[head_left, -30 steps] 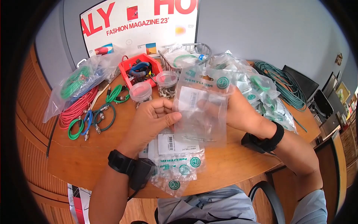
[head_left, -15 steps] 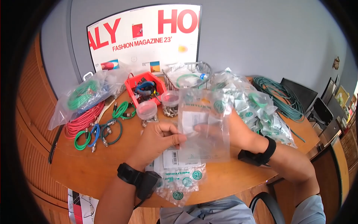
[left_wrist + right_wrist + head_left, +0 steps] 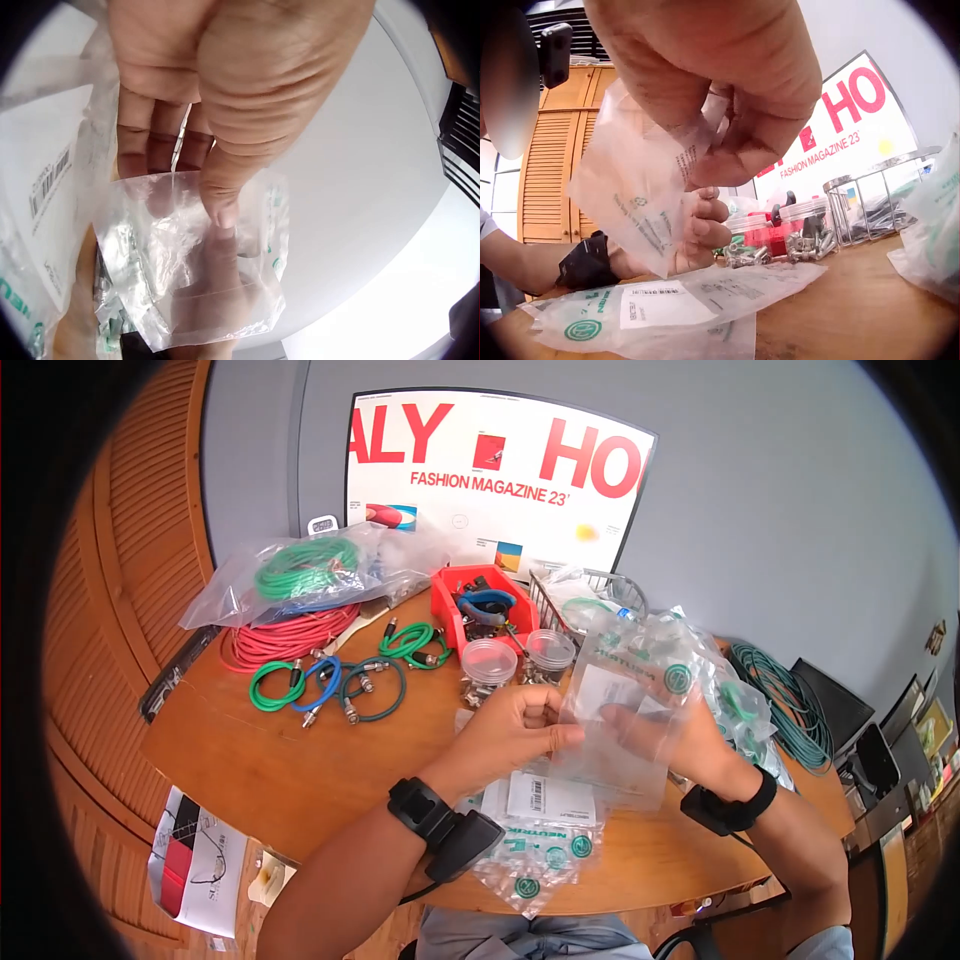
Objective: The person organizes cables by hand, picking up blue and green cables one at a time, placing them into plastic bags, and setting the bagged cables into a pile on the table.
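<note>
A clear plastic bag [image 3: 610, 765] with green NEUTRIK print hangs upright between both hands above the table. My left hand [image 3: 505, 735] pinches its left edge between thumb and fingers; in the left wrist view the thumb [image 3: 225, 187] presses on the film. From behind, my right hand [image 3: 700, 745] grips the other side, a finger showing through the plastic. In the right wrist view its curled fingers [image 3: 757, 127] pinch the film. Below lie several flat printed bags [image 3: 560, 835], the top one with a white barcode label [image 3: 664, 304].
Two clear jars of metal connectors [image 3: 488, 670] [image 3: 548, 655] stand behind the left hand. Beyond are a red bin of tools [image 3: 455, 605] and a wire basket [image 3: 625, 590]. Coiled cables [image 3: 290, 640] lie left; more bags [image 3: 745, 705] and a dark green cable coil [image 3: 785, 700] lie right.
The head view has turned left and tilted, so the table appears shifted right. Both hands keep hold of the bag, which now hangs more tilted in view.
</note>
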The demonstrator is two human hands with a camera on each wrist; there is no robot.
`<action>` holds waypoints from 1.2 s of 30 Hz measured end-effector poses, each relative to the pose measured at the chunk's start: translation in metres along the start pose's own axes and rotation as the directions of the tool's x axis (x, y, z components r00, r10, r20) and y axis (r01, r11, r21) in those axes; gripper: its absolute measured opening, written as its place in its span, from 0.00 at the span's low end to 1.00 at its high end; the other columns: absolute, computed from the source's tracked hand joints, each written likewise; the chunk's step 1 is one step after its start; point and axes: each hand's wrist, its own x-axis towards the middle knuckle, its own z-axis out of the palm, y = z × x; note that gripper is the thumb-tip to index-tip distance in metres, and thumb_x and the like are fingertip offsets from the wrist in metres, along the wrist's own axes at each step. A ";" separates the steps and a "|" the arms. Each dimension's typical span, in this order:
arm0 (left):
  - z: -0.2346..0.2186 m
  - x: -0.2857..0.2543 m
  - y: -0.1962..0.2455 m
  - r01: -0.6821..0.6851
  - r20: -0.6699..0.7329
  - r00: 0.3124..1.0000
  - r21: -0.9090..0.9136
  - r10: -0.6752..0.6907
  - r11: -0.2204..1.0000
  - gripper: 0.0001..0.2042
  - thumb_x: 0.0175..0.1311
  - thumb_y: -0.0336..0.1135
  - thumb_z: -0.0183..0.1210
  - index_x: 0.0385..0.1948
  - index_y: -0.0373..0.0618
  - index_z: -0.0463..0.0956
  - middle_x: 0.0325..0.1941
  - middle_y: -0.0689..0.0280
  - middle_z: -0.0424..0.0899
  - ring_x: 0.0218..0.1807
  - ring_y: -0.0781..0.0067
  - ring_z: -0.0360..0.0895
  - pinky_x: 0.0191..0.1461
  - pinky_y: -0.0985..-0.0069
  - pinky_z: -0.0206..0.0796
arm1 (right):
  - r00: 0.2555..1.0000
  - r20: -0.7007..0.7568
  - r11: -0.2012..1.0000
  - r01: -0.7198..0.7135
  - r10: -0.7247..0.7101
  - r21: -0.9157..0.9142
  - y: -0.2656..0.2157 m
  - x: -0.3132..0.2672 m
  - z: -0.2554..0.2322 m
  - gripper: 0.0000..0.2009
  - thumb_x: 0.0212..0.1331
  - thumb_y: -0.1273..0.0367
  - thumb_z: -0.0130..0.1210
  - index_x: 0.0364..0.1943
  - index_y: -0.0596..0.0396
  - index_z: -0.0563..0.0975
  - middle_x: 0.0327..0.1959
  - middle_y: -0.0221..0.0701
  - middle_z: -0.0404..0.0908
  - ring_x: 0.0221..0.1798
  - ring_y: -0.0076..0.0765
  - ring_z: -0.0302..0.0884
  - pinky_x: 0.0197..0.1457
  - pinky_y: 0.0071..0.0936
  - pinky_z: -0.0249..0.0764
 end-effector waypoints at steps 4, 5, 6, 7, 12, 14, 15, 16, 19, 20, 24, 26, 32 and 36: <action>-0.003 0.000 -0.002 -0.029 -0.027 0.999 -0.083 0.027 0.996 0.06 0.68 0.32 0.64 0.35 0.40 0.79 0.34 0.67 0.85 0.36 0.82 0.81 0.36 0.81 0.73 | 0.974 0.223 0.989 0.061 -0.029 -0.138 -0.008 0.017 -0.017 0.33 0.57 0.76 0.68 0.67 0.58 0.66 0.65 0.36 0.73 0.63 0.31 0.72 0.56 0.29 0.77; -0.005 0.000 -0.002 -0.031 -0.036 0.999 -0.088 0.028 0.996 0.06 0.68 0.32 0.64 0.35 0.40 0.79 0.34 0.67 0.85 0.36 0.82 0.81 0.36 0.81 0.73 | 0.972 0.233 0.989 0.060 -0.027 -0.138 -0.012 0.029 -0.031 0.33 0.57 0.76 0.68 0.67 0.58 0.66 0.65 0.36 0.73 0.63 0.31 0.72 0.56 0.29 0.77; -0.006 0.000 -0.003 -0.012 -0.087 0.996 -0.023 0.010 1.000 0.06 0.68 0.32 0.64 0.35 0.40 0.79 0.33 0.67 0.85 0.35 0.82 0.82 0.35 0.81 0.73 | 0.888 0.454 0.955 0.197 -0.076 -0.224 -0.023 0.048 -0.051 0.34 0.57 0.74 0.69 0.67 0.58 0.66 0.64 0.37 0.74 0.62 0.31 0.73 0.56 0.28 0.77; -0.007 0.001 -0.004 0.010 -0.136 0.991 0.039 -0.005 0.999 0.06 0.68 0.32 0.64 0.35 0.39 0.79 0.33 0.67 0.85 0.34 0.82 0.82 0.35 0.81 0.73 | 0.752 0.653 0.899 0.343 -0.090 -0.271 -0.035 0.065 -0.063 0.34 0.57 0.72 0.69 0.68 0.59 0.66 0.63 0.38 0.75 0.61 0.31 0.75 0.56 0.27 0.77; -0.004 0.002 0.001 0.034 -0.233 0.972 -0.041 -0.042 0.999 0.04 0.71 0.31 0.59 0.37 0.41 0.79 0.36 0.69 0.85 0.36 0.83 0.80 0.39 0.81 0.73 | 0.925 0.340 0.980 0.121 -0.168 0.156 -0.072 0.135 -0.029 0.21 0.66 0.68 0.60 0.61 0.61 0.73 0.57 0.38 0.81 0.54 0.34 0.82 0.57 0.29 0.78; -0.008 0.001 -0.002 0.022 -0.286 0.957 -0.079 -0.043 0.997 0.04 0.71 0.31 0.58 0.38 0.41 0.79 0.36 0.69 0.85 0.36 0.83 0.80 0.40 0.81 0.73 | 0.932 0.027 0.924 0.354 -0.361 0.143 -0.077 0.160 0.011 0.17 0.69 0.70 0.55 0.58 0.62 0.74 0.53 0.38 0.82 0.51 0.33 0.83 0.56 0.31 0.80; -0.012 0.003 -0.007 0.029 -0.322 0.946 -0.051 -0.044 0.998 0.04 0.71 0.30 0.58 0.40 0.40 0.79 0.36 0.68 0.85 0.36 0.82 0.81 0.38 0.80 0.74 | 0.926 0.053 0.924 0.367 -0.374 0.104 -0.082 0.166 0.033 0.14 0.69 0.72 0.53 0.55 0.62 0.76 0.50 0.38 0.84 0.52 0.32 0.83 0.55 0.30 0.80; -0.014 0.005 -0.011 0.035 -0.357 0.933 -0.027 -0.042 0.999 0.05 0.71 0.29 0.57 0.41 0.40 0.79 0.36 0.68 0.85 0.36 0.81 0.82 0.37 0.80 0.75 | 0.880 0.189 0.899 0.412 -0.435 0.150 -0.076 0.180 0.052 0.12 0.68 0.72 0.54 0.52 0.60 0.78 0.46 0.38 0.85 0.49 0.31 0.84 0.53 0.29 0.80; -0.007 0.010 -0.017 -0.009 -0.440 0.898 0.038 0.025 0.999 0.05 0.68 0.24 0.56 0.33 0.32 0.79 0.27 0.63 0.84 0.27 0.77 0.83 0.24 0.79 0.75 | 0.698 0.610 0.683 0.653 -0.376 -0.327 -0.083 0.186 0.116 0.12 0.59 0.72 0.56 0.46 0.59 0.81 0.42 0.39 0.86 0.41 0.39 0.86 0.46 0.33 0.80; -0.003 0.007 -0.011 -0.093 -0.457 0.887 -0.032 0.068 0.995 0.05 0.65 0.24 0.56 0.33 0.31 0.80 0.27 0.60 0.85 0.26 0.73 0.84 0.24 0.77 0.76 | 0.680 0.677 0.617 0.668 -0.281 -0.415 -0.086 0.186 0.139 0.10 0.59 0.71 0.56 0.43 0.58 0.82 0.39 0.42 0.86 0.41 0.47 0.85 0.46 0.38 0.80; -0.007 0.007 -0.005 0.109 -0.542 0.838 0.067 -0.055 0.992 0.08 0.65 0.28 0.56 0.32 0.31 0.81 0.25 0.57 0.86 0.23 0.71 0.85 0.26 0.75 0.76 | 0.717 0.695 0.345 0.640 0.055 -0.687 -0.075 0.199 0.175 0.11 0.60 0.68 0.57 0.44 0.55 0.84 0.43 0.41 0.86 0.49 0.50 0.84 0.50 0.43 0.79; -0.008 0.007 0.001 0.200 -0.454 0.889 0.277 -0.055 0.940 0.12 0.67 0.34 0.57 0.32 0.30 0.80 0.23 0.56 0.85 0.22 0.68 0.84 0.29 0.71 0.76 | 0.660 0.731 0.171 0.711 0.175 -0.682 -0.069 0.202 0.189 0.12 0.63 0.65 0.57 0.47 0.50 0.85 0.48 0.39 0.86 0.52 0.49 0.84 0.54 0.45 0.80; -0.006 0.006 -0.012 0.140 -0.244 0.970 0.557 0.000 0.819 0.13 0.69 0.37 0.56 0.41 0.33 0.80 0.38 0.52 0.87 0.46 0.56 0.85 0.49 0.67 0.74 | 0.675 0.732 0.302 0.682 0.087 -0.666 -0.044 0.205 0.215 0.10 0.61 0.63 0.59 0.41 0.50 0.85 0.42 0.38 0.87 0.46 0.48 0.85 0.48 0.41 0.81; -0.008 0.003 -0.022 0.029 -0.273 0.953 0.513 0.131 0.858 0.16 0.66 0.33 0.55 0.52 0.34 0.75 0.55 0.46 0.81 0.62 0.49 0.74 0.64 0.63 0.65 | 0.621 0.771 0.363 0.756 -0.139 -0.544 -0.010 0.212 0.222 0.10 0.58 0.68 0.59 0.43 0.51 0.81 0.35 0.42 0.86 0.43 0.48 0.85 0.44 0.43 0.80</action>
